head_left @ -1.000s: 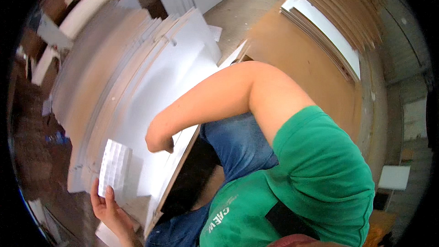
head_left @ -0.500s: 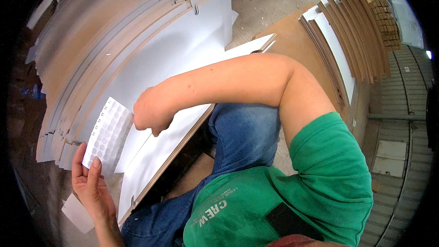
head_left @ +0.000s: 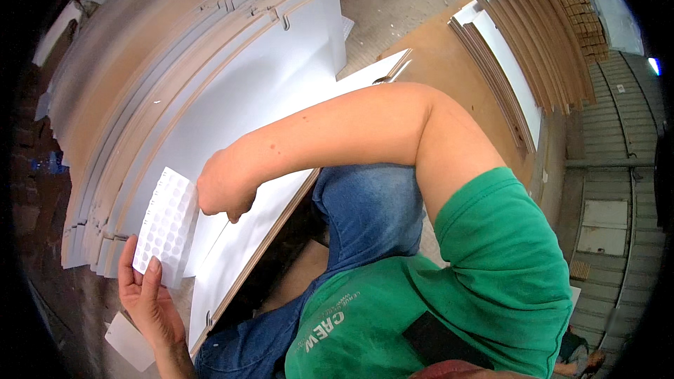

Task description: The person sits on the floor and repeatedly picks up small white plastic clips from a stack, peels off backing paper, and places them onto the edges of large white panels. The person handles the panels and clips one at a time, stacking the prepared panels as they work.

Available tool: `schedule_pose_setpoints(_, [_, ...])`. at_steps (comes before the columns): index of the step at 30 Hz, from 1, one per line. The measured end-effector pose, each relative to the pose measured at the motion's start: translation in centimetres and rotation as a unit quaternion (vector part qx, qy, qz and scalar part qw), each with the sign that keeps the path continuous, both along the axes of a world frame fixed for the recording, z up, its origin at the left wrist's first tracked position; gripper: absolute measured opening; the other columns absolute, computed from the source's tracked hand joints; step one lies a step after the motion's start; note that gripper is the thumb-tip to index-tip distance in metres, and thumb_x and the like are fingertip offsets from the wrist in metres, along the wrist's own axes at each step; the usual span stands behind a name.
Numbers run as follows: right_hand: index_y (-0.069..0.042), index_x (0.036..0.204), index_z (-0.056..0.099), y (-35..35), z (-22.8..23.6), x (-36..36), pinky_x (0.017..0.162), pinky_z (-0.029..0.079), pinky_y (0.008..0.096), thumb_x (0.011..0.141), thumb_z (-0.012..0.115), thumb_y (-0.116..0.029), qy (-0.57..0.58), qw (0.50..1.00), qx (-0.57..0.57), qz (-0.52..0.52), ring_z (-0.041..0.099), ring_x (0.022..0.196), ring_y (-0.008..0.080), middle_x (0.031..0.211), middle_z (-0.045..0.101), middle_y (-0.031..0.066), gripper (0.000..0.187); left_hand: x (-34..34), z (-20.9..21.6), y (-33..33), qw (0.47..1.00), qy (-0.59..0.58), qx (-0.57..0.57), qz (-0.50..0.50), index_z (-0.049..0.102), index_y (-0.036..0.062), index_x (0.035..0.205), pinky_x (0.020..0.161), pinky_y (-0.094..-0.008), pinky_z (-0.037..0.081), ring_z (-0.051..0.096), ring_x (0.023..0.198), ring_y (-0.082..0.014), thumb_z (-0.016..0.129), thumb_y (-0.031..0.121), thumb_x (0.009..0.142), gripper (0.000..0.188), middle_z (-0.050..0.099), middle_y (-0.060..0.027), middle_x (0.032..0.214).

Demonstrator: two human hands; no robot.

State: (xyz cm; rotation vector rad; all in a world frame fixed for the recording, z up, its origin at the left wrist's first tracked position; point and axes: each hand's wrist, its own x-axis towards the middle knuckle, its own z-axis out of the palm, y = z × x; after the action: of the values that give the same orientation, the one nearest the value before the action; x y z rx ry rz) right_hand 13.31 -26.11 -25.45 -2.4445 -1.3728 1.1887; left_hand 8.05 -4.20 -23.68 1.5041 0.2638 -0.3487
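My left hand [head_left: 153, 303] grips the lower end of a white sheet of round stickers [head_left: 167, 219], thumb on its face and fingers behind. Beside the sheet's right edge, my right hand [head_left: 226, 186] is closed and bent downward over a white board [head_left: 242, 258]. Its fingertips are mostly hidden, so whether something small is pinched there does not show. The board lies slanted by my legs, its brown edge toward me, with a small metal fitting [head_left: 208, 318] near its lower end.
White-faced panels [head_left: 175, 91] lean in a thick stack on the left. Brown boards and strips [head_left: 523, 42] are piled at the far right on a brown sheet [head_left: 435, 49]. A white piece [head_left: 130, 340] lies at lower left. Another person [head_left: 574, 354] shows at the lower right rim.
The view has shifted slightly. Both hands keep nearly the same pose, with the sticker sheet still held beside my right hand. Another person has come into sight at the lower right.
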Motion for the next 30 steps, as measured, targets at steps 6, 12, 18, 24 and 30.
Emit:
schedule_pose_setpoints(6, [-0.002, 0.089, 0.061, 0.13, 0.0, -0.06, 0.068, 0.048, 0.0419, 0.08, 0.059, -0.022, -0.012, 1.0, -0.011, 0.015, 0.059, 0.082, 0.0296, 0.085, 0.061, 0.014, 0.021, -0.16, 0.02, 0.28, 1.0, -0.005, 0.002, 0.009, 0.041, -0.004, 0.123, 0.092, -0.0319, 0.04, 0.054, 0.101, -0.0192, 0.063, 0.006, 0.076, 0.052, 0.056, -0.0155, 0.108])
schedule_pose_setpoints(12, [0.0, 0.084, 0.06, 0.09, -0.28, -0.06, 0.063, 0.047, 0.0425, 0.08, 0.058, -0.021, 0.009, 1.0, -0.001, 0.005, 0.058, 0.077, 0.0304, 0.079, 0.059, 0.0141, 0.021, -0.26, -0.14, 0.44, 1.0, -0.009, -0.003, 0.018, 0.041, -0.0041, 0.123, 0.092, -0.0323, 0.04, 0.053, 0.102, -0.0195, 0.061, 0.004, 0.077, 0.051, 0.055, -0.0157, 0.109])
schedule_pose_setpoints(18, [0.001, 0.083, 0.059, -0.19, 0.32, -0.16, 0.063, 0.047, 0.0424, 0.081, 0.059, -0.022, 0.014, 1.0, -0.002, -0.004, 0.058, 0.078, 0.0307, 0.079, 0.059, 0.0155, 0.023, -0.24, -0.01, 0.27, 1.0, 0.009, -0.009, 0.008, 0.042, -0.0037, 0.123, 0.091, -0.0325, 0.042, 0.054, 0.101, -0.019, 0.062, 0.004, 0.077, 0.051, 0.056, -0.0163, 0.108])
schedule_pose_setpoints(24, [0.001, 0.085, 0.059, -0.08, 0.02, -0.14, 0.067, 0.048, 0.0416, 0.081, 0.059, -0.021, 0.013, 1.0, -0.005, 0.004, 0.059, 0.082, 0.0307, 0.084, 0.059, 0.0161, 0.023, -0.11, -0.06, 0.19, 1.0, 0.008, -0.017, 0.004, 0.043, -0.0037, 0.122, 0.09, -0.0316, 0.043, 0.055, 0.1, -0.0185, 0.063, 0.002, 0.076, 0.051, 0.057, -0.0163, 0.107])
schedule_pose_setpoints(30, [0.001, 0.087, 0.059, -0.07, 0.19, -0.34, 0.067, 0.048, 0.0415, 0.081, 0.059, -0.022, 0.011, 1.0, -0.006, -0.006, 0.059, 0.082, 0.0303, 0.084, 0.059, 0.0151, 0.023, -0.22, 0.02, 0.26, 1.0, 0.007, -0.026, -0.001, 0.043, -0.0033, 0.122, 0.09, -0.0314, 0.043, 0.055, 0.1, -0.0185, 0.063, 0.002, 0.075, 0.051, 0.057, -0.0163, 0.108])
